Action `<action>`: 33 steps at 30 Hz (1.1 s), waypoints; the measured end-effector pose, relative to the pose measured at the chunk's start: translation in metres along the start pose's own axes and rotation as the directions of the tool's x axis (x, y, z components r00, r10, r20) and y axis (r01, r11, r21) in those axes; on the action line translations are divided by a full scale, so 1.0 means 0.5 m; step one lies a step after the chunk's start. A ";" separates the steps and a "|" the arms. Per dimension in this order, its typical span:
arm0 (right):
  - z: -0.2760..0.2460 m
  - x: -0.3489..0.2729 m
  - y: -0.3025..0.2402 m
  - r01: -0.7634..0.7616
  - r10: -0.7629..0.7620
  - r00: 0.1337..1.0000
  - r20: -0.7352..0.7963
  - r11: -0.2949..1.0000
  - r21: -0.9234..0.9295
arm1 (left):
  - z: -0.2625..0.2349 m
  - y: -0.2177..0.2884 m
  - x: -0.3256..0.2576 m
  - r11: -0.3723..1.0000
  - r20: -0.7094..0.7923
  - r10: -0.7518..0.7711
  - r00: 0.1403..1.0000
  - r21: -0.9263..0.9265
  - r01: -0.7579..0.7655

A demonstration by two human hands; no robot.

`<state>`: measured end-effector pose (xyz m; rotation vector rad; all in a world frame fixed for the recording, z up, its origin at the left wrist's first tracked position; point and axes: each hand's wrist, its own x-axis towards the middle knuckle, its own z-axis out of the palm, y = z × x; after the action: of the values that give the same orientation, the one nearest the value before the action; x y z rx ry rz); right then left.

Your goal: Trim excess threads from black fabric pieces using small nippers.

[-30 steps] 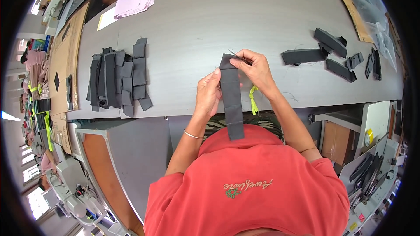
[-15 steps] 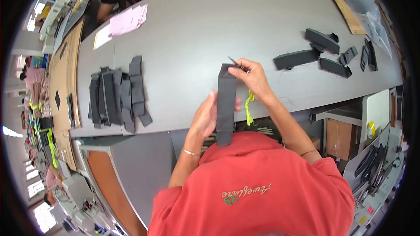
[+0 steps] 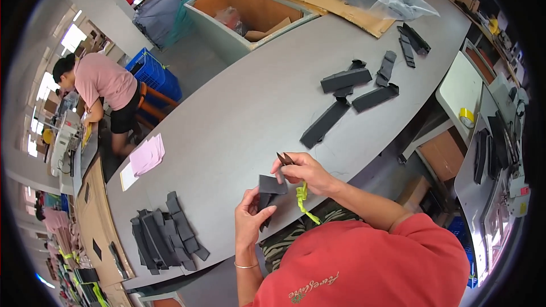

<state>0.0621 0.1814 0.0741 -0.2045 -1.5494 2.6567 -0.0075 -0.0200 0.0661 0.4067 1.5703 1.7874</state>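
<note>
Dark grey fabric, a short strip [image 3: 267, 190], is held above the near edge of the grey table [image 3: 227, 119], just in front of the person's chest. The left hand [image 3: 250, 222] pinches the strip's lower end between thumb and fingers. The right hand [image 3: 304, 171] is closed around a small pair of snips [image 3: 283, 159], blades at the strip's upper edge, with a yellow-green cord [image 3: 301, 200] hanging below the palm.

Risks, as judged from this position:
- The blades sit close to the left fingertips; a slip of the strip could bring them into contact.
- The strip hangs slack, so a cut could wander off line.
- The hanging cord could snag on the strip.

Cut strips [image 3: 162, 236] lie stacked on the table to the left of the strip; longer pieces [image 3: 347, 88] lie beyond it to the right.
</note>
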 end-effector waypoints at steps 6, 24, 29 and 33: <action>-0.013 -0.054 0.017 0.121 -0.127 0.992 -0.011 0.963 -0.241 | 0.046 0.074 -0.002 0.716 0.060 0.269 0.961 0.655 -0.241; -0.012 -0.037 0.028 0.116 -0.192 0.952 -0.237 0.946 -0.302 | 0.022 0.006 0.046 0.949 -0.259 -0.011 0.966 -0.307 -0.071; 0.020 -0.055 0.032 0.022 -0.123 0.978 -0.168 0.864 -0.504 | 0.026 -0.002 0.045 0.864 -0.217 -0.064 0.974 -0.500 -0.055; 0.033 -0.047 0.051 0.314 -0.381 0.924 0.017 0.736 -0.600 | 0.023 -0.010 0.048 0.821 -0.270 -0.180 0.946 -0.571 -0.006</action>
<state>0.0835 0.1518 0.0618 -0.0649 -2.0928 1.7818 -0.0155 0.0049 0.0587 -0.2486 1.1343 2.2086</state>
